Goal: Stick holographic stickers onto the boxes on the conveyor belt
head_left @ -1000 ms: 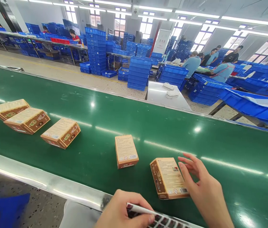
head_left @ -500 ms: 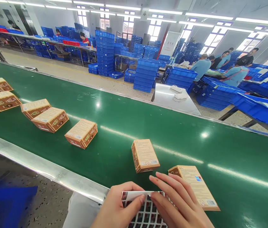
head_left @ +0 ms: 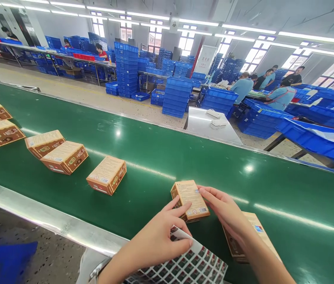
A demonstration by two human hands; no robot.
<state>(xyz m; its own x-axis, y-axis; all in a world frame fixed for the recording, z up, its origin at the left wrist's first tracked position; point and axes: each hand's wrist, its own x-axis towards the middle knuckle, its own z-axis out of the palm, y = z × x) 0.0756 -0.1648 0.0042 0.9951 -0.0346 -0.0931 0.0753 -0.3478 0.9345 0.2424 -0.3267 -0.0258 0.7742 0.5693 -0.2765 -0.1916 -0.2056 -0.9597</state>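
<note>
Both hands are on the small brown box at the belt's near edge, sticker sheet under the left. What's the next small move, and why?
Probably press a sticker onto the box: the right hand steadies its far side, the left hand touches its near corner while resting on the sticker sheet.
</note>
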